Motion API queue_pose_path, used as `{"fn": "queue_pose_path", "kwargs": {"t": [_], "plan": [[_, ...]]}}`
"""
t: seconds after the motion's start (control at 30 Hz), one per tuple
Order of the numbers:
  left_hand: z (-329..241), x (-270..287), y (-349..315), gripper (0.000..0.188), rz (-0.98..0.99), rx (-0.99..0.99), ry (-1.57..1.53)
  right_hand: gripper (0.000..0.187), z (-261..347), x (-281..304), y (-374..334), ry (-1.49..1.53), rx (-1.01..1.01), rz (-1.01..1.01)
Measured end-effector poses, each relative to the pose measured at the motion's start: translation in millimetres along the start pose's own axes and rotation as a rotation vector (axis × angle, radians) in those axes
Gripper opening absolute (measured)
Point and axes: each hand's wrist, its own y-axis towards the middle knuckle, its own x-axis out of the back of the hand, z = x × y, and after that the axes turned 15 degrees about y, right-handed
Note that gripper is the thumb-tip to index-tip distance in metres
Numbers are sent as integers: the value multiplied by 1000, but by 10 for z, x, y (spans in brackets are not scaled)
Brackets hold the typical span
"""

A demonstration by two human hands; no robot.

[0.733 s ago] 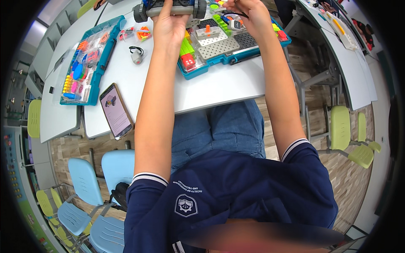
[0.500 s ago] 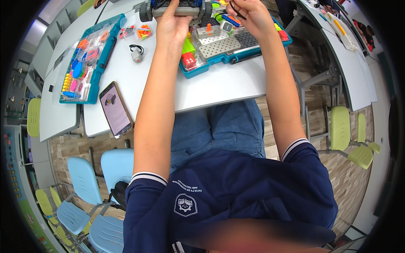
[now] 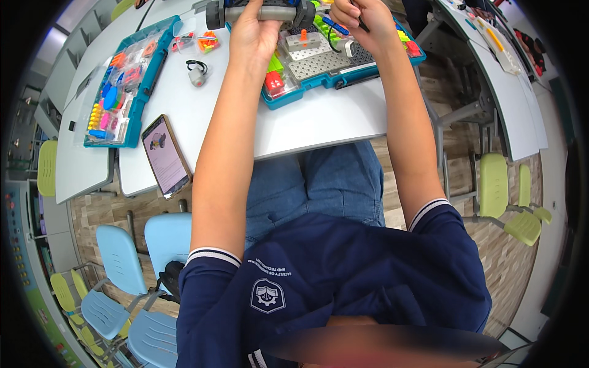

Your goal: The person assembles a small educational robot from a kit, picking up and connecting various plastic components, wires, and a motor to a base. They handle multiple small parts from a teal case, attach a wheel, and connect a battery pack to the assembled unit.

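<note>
Forearms [image 3: 226, 135] extend, left hand [image 3: 254, 34] holding model [image 3: 270, 13], right hand [image 3: 371, 24] curled round cable [image 3: 329, 40].

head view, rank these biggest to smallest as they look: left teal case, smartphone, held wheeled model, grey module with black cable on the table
1. Left teal case
2. Smartphone and wheeled model: order unsure, as the top edge cuts off the model
3. Grey module

On my remote feed a glossy-screened phone [image 3: 167, 156], smooth white surface [image 3: 325, 129] under it, matt plastic wheeled model [image 3: 279, 12] and teal plastic case [image 3: 291, 99] to its upper right
</note>
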Motion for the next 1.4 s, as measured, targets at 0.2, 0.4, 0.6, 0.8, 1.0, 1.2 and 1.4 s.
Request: {"fn": "queue_pose_path", "kwargs": {"t": [0.2, 0.4, 0.6, 0.8, 1.0, 1.2, 1.4], "plan": [[16, -21, -13, 41, 37, -8, -7, 30, 10, -72, 30, -114, 156, -177], [15, -8, 12, 41, 14, 15, -21, 23, 97, -252, -29, -270, 148, -190], [67, 61, 46, 37, 48, 31, -56, 19, 3, -542, -37, -551, 66, -36], [111, -15, -1, 33, 4, -27, -14, 27, -284, -949, -20, -1029, 51, -134], [71, -50, -58, 36, 68, -60, 61, 35, -495, -983, 45, -1555, 480, -181], [45, -92, -51, 39, 39, -112, 27, 29, -525, -918, 66, -1096, 188, -269], [7, -116, -61, 40, 82, -159, -8, 23, -420, -837, 80, -675, 147, -203]]}}
